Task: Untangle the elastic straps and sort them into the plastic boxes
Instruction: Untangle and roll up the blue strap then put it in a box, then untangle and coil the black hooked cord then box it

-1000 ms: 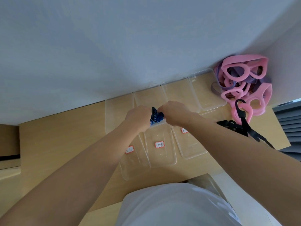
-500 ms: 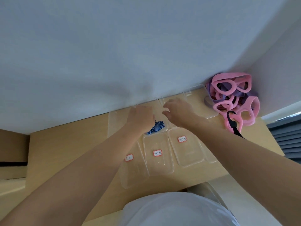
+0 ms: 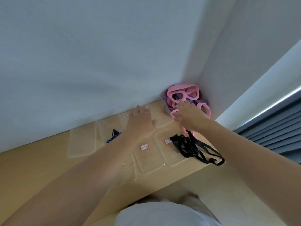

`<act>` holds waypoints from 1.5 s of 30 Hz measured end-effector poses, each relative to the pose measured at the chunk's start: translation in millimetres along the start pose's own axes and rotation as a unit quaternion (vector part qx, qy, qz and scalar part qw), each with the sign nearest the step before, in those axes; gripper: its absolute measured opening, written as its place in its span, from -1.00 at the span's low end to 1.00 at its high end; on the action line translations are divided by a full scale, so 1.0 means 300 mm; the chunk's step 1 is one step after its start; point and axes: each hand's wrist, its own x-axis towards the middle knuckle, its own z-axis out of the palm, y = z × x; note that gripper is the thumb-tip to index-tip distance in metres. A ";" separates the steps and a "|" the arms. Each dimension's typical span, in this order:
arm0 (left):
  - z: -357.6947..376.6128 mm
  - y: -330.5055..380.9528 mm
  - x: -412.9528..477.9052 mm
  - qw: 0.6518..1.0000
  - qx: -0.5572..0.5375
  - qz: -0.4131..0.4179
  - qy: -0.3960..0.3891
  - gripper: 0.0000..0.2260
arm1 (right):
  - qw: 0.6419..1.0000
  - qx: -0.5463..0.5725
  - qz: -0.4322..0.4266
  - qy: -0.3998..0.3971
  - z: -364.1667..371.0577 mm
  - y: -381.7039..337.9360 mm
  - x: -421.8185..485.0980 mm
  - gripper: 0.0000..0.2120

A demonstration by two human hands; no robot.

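A tangle of pink and purple elastic straps (image 3: 187, 93) fills the table's far right corner. My right hand (image 3: 189, 114) reaches into that tangle with fingers spread, touching the pink loops. My left hand (image 3: 140, 121) hovers flat over the back row of clear plastic boxes (image 3: 81, 141), holding nothing. A blue striped strap (image 3: 113, 137) lies in a back box, left of my left forearm. Black straps (image 3: 192, 148) lie bunched over the front right box and the table edge.
Several clear boxes with red-framed labels (image 3: 144, 147) stand in two rows on the wooden table (image 3: 32, 165). White walls meet behind the tangle. A grey blind (image 3: 276, 128) hangs at the right, beyond the table edge.
Both hands let go of the blue striped strap, which now lies in a back box. They moved right, the right hand reaching the pink tangle. The view swung right.
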 end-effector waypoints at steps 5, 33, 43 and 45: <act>0.049 0.230 -0.006 0.999 -0.018 -0.033 -0.005 -0.44 | 0.997 -0.043 -0.062 0.006 -0.016 0.249 -0.115 -0.65; 0.236 0.666 -0.052 0.826 -0.486 -0.271 0.088 -0.79 | 0.553 0.800 0.157 -0.169 0.216 0.359 -0.187 -0.47; 0.278 0.627 0.234 0.728 -0.596 -0.336 -0.027 -0.81 | 0.556 0.764 0.290 -0.153 0.212 0.351 -0.075 -0.48; 0.287 0.606 0.256 0.705 -0.615 -0.352 -0.030 -0.78 | 0.549 0.766 0.296 -0.155 0.223 0.339 -0.057 -0.47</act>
